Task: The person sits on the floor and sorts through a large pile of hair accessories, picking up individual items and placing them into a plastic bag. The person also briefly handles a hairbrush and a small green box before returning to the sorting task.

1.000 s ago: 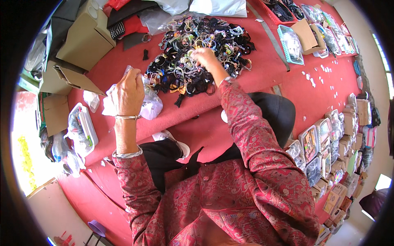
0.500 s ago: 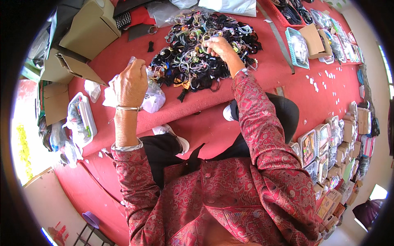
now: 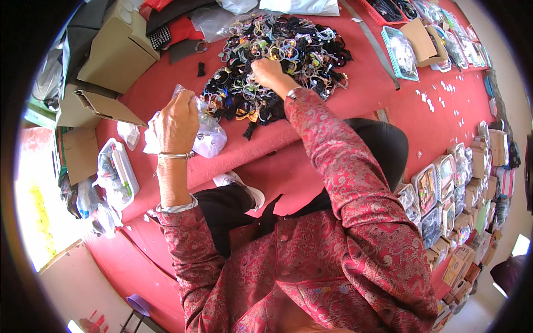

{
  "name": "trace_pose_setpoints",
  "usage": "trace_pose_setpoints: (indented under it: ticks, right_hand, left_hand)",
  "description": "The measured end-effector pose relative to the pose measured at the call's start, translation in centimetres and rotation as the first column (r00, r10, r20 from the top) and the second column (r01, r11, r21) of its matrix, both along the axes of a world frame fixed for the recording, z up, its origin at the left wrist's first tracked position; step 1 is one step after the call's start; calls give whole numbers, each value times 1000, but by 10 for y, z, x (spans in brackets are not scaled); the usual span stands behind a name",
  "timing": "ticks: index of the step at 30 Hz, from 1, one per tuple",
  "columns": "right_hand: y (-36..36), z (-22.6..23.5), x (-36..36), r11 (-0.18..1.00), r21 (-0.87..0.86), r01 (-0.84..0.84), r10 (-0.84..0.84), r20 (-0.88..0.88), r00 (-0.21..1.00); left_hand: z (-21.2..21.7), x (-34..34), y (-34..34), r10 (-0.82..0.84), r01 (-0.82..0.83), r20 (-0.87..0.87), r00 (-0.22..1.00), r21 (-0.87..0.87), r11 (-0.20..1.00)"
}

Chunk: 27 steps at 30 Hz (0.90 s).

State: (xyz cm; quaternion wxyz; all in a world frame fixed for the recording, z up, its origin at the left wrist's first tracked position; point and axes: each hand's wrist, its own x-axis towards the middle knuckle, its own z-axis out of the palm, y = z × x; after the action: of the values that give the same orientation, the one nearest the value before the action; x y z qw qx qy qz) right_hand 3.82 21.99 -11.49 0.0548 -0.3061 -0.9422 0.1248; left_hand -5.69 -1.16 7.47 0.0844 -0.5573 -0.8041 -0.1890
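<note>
A large heap of elastic hair ties, mostly black and grey with small coloured charms, lies on the red cloth in front of me. My right hand reaches onto the heap's near left side with fingers curled inward; what they pinch, if anything, is hidden. My left hand is closed on a clear plastic bag, whose edge sticks up above the fingers. Just right of that hand, a whitish filled plastic bag rests near the cloth's front edge.
Open cardboard boxes stand at the left, above a white plastic tray of bagged goods. At the right are a turquoise basket, scattered white scraps and rows of packed boxes. A black tassel-like piece lies alone left of the heap.
My right hand has moved left and slightly nearer across the heap; the light-coloured ring that was at its fingers no longer shows there. My left hand stays closed on the bag, barely shifted.
</note>
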Motion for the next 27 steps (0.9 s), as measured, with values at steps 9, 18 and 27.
trace_pose_setpoints:
  ticks: [9, 18, 27]
  right_hand:
    - [74, 50, 47, 932, -354, 78, -180, -267, 947]
    - [4, 6, 46, 587, -805, -81, -90, -165, 982]
    - [-38, -16, 36, 978, -130, 163, -159, 39, 986]
  left_hand:
    - [5, 3, 3, -2, 2, -15, 1000, 5, 1000]
    - [8, 8, 6, 5, -4, 15, 1000, -53, 999]
    - [3, 4, 0, -19, 18, -15, 1000, -17, 1000]
